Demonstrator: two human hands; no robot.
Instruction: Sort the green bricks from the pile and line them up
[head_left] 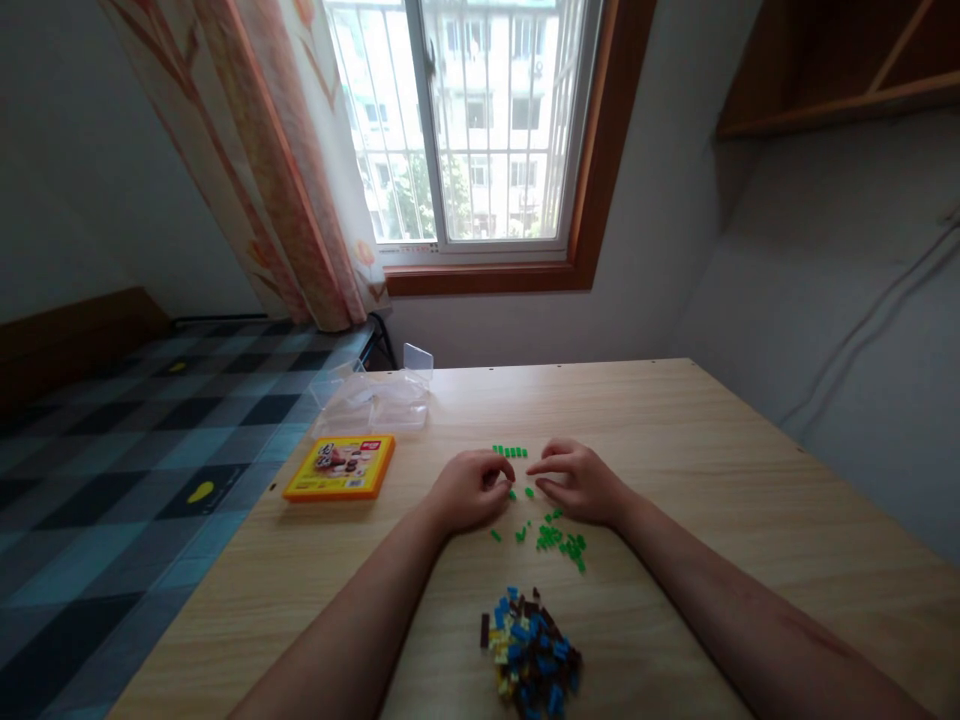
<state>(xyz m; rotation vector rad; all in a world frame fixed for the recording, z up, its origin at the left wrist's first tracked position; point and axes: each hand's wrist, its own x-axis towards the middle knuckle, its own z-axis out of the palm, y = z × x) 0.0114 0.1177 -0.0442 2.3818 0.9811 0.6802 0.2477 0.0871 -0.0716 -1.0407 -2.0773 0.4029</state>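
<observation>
My left hand (pixel 471 490) rests on the table with its fingers curled inward, a small green toy brick (pixel 512 494) at the tips of thumb and forefinger. Facing it, my right hand (pixel 576 482) has its fingers apart and pointing left, with nothing visible between them. Just below its fingertips lies another green brick (pixel 529 492). A short row of green bricks (pixel 510 452) stands beyond both hands. Nearer to me spreads a loose group of green bricks (pixel 551 538), with a few single ones to its left.
A mixed pile of blue, brown and yellow bricks (pixel 529 655) sits at the near side of the wooden table (pixel 675 440). On the left are an orange-yellow box (pixel 341 468) and clear plastic packaging (pixel 382 400). A checked bed (pixel 150 450) adjoins the table's left side.
</observation>
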